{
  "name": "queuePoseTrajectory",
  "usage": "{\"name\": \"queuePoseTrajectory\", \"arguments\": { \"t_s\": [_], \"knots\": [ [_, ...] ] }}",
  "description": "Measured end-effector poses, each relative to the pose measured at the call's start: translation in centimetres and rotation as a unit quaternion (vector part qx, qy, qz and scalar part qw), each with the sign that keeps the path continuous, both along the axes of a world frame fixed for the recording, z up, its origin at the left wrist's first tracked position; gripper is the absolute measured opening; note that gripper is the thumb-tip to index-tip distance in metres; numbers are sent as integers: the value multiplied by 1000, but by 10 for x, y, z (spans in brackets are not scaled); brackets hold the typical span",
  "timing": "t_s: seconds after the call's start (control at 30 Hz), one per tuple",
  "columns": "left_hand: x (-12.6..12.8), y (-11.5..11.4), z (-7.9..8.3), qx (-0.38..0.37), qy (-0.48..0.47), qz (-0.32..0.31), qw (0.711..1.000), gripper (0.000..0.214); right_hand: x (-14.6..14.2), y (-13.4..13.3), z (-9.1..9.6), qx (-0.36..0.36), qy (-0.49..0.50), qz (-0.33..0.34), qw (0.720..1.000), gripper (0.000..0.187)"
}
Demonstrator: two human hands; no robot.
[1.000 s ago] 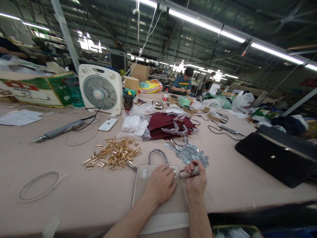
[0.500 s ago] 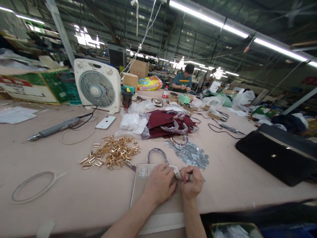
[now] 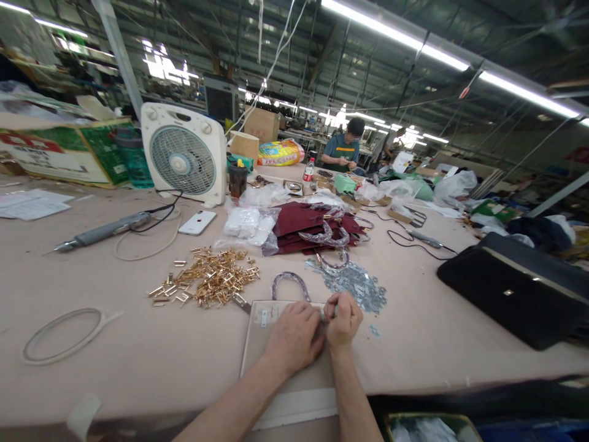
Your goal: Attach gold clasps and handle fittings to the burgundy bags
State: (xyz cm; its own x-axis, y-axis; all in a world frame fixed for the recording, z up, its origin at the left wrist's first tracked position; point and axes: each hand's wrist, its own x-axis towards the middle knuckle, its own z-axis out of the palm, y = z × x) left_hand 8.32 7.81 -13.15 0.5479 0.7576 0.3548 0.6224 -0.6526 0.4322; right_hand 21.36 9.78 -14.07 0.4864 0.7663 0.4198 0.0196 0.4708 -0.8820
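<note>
A flat beige bag panel [image 3: 256, 350] lies at the table's front edge. A plastic-wrapped dark handle [image 3: 291, 277] loops from its top, and a small metal plate [image 3: 264, 318] sits near its upper left corner. Across the panel rests my left hand [image 3: 294, 337], palm down, its fingers laid over the upper part. My right hand [image 3: 343, 319] is a fist by the upper right corner, closed round a small hand tool with a pale handle, now mostly covered by the fingers. Where the tool's tip meets the panel is hidden.
Gold metal fittings [image 3: 214, 279] are heaped on the left, grey metal plates [image 3: 361, 285] on the right. Behind lie maroon bag pieces [image 3: 299, 227]. A corded electric screwdriver [image 3: 103, 232], a phone [image 3: 197, 223], a fan [image 3: 184, 153] and a black bag [image 3: 515, 288] stand around. A co-worker [image 3: 343, 147] sits opposite.
My right fist has shifted left and slightly up, closer to my left hand, and the tool's pale handle shows less. My left hand stays on the panel.
</note>
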Motion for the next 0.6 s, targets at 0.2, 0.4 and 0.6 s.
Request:
{"name": "queuePoseTrajectory", "arguments": {
  "t_s": [0.2,0.4,0.6],
  "knots": [
    [1,3,-4,-13,2,-2,1000,23,3,22,4,-67,-32,25,997,43],
    [6,9,-8,14,3,90,996,65,8,25,0,-72,7,62,995,40],
    [9,9,-6,7,24,103,994,73,29,19,-2,3,198,97,975,37]
  ]
}}
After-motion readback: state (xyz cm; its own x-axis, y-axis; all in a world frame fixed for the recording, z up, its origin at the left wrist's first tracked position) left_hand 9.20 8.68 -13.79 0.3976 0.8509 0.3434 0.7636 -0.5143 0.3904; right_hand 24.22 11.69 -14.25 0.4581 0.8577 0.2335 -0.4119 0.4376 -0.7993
